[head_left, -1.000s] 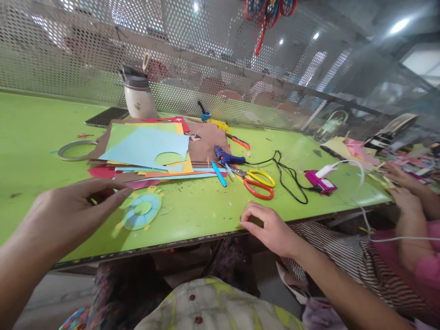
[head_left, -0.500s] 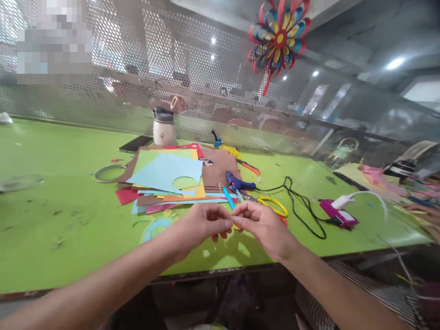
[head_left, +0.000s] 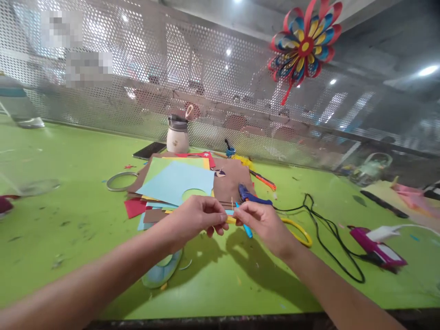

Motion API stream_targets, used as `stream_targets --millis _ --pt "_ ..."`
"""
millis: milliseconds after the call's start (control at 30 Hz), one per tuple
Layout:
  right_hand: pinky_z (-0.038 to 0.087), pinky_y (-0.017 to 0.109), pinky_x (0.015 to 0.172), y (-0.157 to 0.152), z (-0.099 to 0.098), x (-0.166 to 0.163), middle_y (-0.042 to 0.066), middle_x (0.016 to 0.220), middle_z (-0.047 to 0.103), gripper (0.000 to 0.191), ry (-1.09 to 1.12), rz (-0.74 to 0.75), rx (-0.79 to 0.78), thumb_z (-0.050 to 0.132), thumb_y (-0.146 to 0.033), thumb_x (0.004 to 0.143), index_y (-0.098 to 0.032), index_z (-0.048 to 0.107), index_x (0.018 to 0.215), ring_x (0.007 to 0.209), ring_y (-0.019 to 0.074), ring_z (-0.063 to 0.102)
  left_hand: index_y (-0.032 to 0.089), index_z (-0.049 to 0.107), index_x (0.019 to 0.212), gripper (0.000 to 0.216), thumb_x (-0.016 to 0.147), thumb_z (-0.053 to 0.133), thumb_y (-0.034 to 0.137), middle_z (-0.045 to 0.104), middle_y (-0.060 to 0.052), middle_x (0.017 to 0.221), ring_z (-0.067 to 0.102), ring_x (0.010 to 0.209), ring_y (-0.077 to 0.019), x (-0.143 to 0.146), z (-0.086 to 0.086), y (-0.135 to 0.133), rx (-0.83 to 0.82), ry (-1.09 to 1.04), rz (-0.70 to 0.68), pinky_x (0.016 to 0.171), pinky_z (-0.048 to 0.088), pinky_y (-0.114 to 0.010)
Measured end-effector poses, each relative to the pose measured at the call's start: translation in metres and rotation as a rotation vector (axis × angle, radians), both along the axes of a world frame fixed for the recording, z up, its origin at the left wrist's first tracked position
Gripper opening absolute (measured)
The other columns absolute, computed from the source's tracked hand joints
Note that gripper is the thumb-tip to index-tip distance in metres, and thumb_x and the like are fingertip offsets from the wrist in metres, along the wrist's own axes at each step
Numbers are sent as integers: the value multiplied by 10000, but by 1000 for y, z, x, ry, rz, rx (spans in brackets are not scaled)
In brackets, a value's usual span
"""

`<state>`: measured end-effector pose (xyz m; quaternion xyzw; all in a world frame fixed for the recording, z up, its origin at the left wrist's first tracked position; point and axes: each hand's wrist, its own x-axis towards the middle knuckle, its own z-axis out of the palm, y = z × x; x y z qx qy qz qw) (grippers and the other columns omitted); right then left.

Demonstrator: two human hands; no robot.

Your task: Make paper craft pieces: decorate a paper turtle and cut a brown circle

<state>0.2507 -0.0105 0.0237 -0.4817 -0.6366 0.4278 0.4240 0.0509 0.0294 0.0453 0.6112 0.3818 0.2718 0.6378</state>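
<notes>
My left hand and my right hand meet above the green table. Both pinch the ends of a small yellow paper strip held between them. Just behind the hands lies a stack of coloured paper sheets, topped by a light blue sheet with a round hole. A blue glue gun rests at the stack's right edge. Under my left forearm, a light blue paper ring lies on the table.
Yellow-handled scissors and a black cable lie right of my hands. A magenta device with a white plug sits far right. A white jar, a phone and a tape ring stand behind. A paper pinwheel hangs on the mesh wall.
My hands came together from apart at the table's edge, then lifted slightly with the yellow strip pinched between them. The view tilted upward.
</notes>
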Motion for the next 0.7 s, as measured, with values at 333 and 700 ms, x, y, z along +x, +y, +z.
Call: stream_targets --millis 333,700 --pt "461 255 710 -7 -17 -7 7 744 664 267 184 62 -157 711 -421 872 -164 679 808 722 124 581 155 657 693 251 627 776 366 684 -24 611 560 554 -133 0 -13 12 -12 45 -49 524 394 -252" --pt "492 269 731 -19 -14 -18 25 785 655 233 167 -56 13 647 -381 913 -166 674 827 766 147 596 132 700 752 298 676 810 398 688 -13 695 498 603 -94 0 -14 -7 -121 -144 20 602 368 -246"
